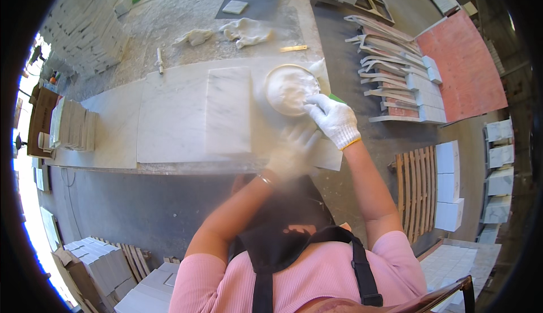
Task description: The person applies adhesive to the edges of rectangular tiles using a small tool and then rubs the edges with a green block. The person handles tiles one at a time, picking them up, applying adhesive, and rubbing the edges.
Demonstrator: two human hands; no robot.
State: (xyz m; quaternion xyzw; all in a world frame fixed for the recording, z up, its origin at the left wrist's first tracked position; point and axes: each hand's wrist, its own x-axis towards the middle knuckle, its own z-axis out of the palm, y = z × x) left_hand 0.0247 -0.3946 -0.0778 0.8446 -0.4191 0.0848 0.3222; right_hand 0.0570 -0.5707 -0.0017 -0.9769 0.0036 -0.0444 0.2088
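A bowl (pixel 267 89) is sitting beyond the spread left hand (pixel 295 148). The right hand (pixel 336 121) (grip unclear) is overlapping the rim.

You can read no text, label, brand, number or sign here, whether on the round bowl (pixel 267 91) on the desk (pixel 203 18), the marble slab (pixel 228 112) just left of the bowl, the brown box (pixel 42 118) far left of it, or the white blocks (pixel 432 102) right of it.
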